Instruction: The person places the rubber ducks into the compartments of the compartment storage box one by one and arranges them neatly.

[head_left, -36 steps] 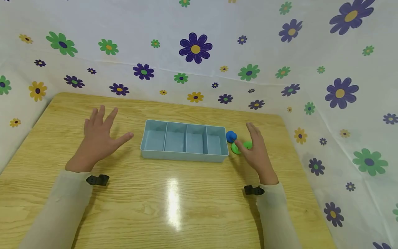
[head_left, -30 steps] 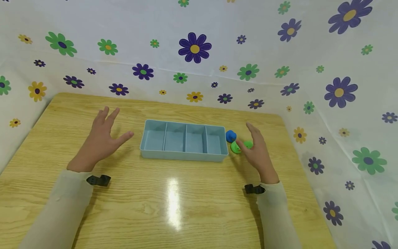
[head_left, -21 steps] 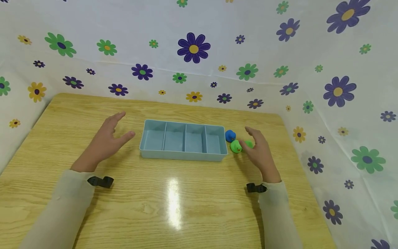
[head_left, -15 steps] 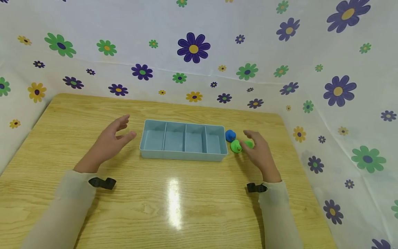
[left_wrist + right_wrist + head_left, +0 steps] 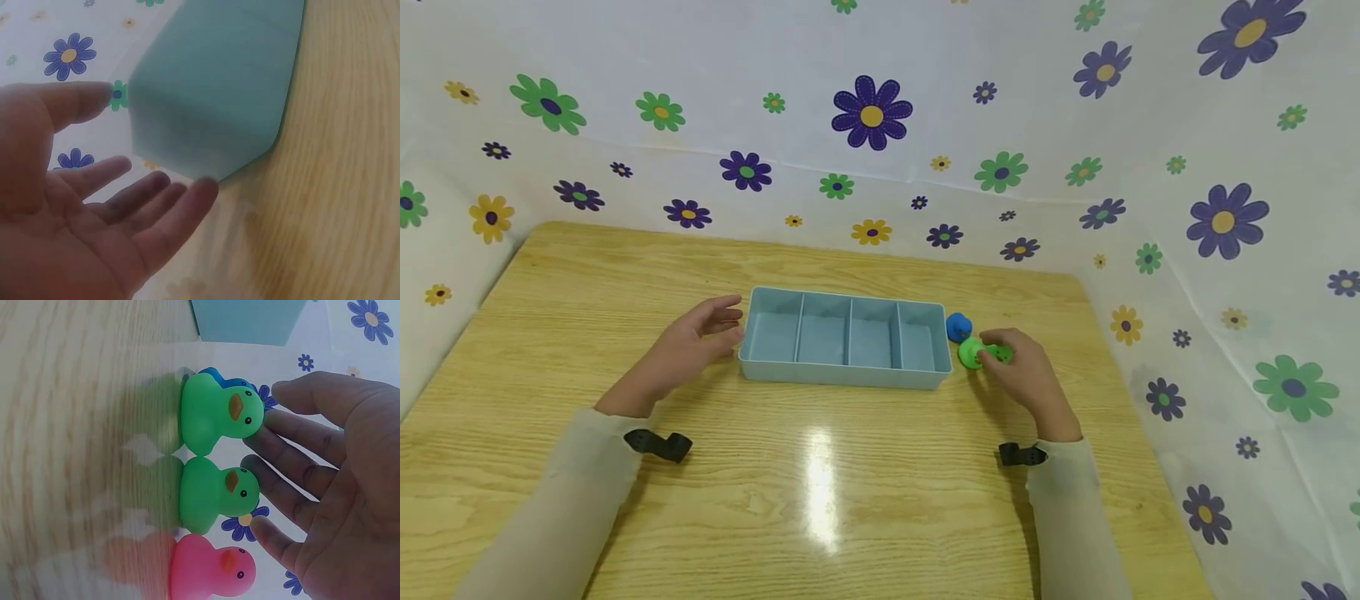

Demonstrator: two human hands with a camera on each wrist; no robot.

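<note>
A pale blue divided box (image 5: 844,373) with several compartments sits mid-table. My left hand (image 5: 681,354) is at its left end, fingers loosely bent and thumb apart. In the left wrist view those fingers are close to the box's end wall (image 5: 206,94); contact is unclear. My right hand (image 5: 1030,375) hovers over small rubber ducks, its thumb and fingers spread near the head of a green duck (image 5: 215,415) without gripping it. Another green duck (image 5: 212,494) and a pink duck (image 5: 203,572) stand in line. A blue duck (image 5: 958,327) is beside the box.
The wooden table (image 5: 715,500) is backed by a white flowered cloth (image 5: 805,83), which also hangs along the right and left sides. In the head view the right hand hides the pink duck and part of the green ones.
My left hand has moved right to the box's left end, its spread fingers drawing together. My right hand has lowered over the green ducks, fingers bending more. Box and ducks have stayed put.
</note>
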